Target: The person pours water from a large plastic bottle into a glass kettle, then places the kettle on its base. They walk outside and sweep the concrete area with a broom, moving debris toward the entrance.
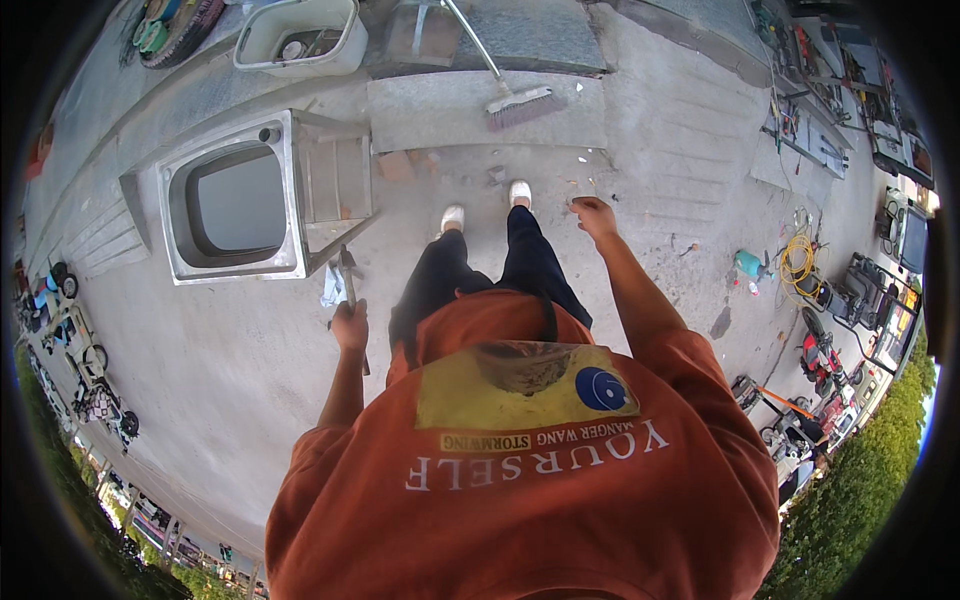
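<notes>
Left-hand grip (349, 327) at nine o'clock, clamped around a hammer (350, 288); metal sink (293, 265) at ten. Right hand (595, 215) at two, fingers curled, possible contents unclear. Tool apparently readied; using it apparently remains.

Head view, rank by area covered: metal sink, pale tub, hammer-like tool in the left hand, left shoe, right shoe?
1. metal sink
2. pale tub
3. hammer-like tool, partly hidden by the left hand
4. left shoe and right shoe: too alike to rank
</notes>
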The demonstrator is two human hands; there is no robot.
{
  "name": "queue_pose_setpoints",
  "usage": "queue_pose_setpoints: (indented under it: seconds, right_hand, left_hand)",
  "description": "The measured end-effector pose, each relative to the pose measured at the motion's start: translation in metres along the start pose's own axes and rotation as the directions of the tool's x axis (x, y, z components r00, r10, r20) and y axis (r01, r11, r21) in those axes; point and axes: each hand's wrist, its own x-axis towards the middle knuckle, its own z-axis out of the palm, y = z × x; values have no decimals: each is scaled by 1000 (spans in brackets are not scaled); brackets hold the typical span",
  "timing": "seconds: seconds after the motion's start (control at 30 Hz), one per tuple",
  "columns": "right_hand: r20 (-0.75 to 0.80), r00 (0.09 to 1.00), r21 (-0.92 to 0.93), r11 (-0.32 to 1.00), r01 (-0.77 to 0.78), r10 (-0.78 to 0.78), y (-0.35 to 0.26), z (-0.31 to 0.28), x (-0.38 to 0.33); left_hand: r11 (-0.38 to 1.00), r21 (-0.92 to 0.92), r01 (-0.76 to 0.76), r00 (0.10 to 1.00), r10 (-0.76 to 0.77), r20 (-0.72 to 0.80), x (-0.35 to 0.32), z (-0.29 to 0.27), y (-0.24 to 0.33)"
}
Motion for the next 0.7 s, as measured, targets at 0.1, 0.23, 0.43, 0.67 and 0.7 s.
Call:
queue_pose_setpoints:
  seconds: [0.1, 0.23, 0.43, 0.67, 0.7]
  right_hand:
    - [12, 992, 93, 988, -126, 125, 41, -6, -36]
    - [-9, 963, 231, 937, -260, 269, 79, -3, -83]
    - [39, 929, 223, 903, -368, 369, 82, 1, -107]
    - [99, 968, 235, 940, -246, 228, 12, 6, -69]
    - [124, 970, 251, 939, -236, 210, -2, 9, -59]
  left_hand:
    - [991, 100, -92, 995, 97, -38, 22, -19, -12]
    - [984, 142, -112, 993, 118, -30, 36, -34, -9]
    - [969, 165, -183, 981, 191, -33, 36, -31, 9]
    - [966, 170, -195, 981, 191, 41, 15, -21, 27]
    - [963, 173, -208, 978, 208, 15, 9, -20, 31]
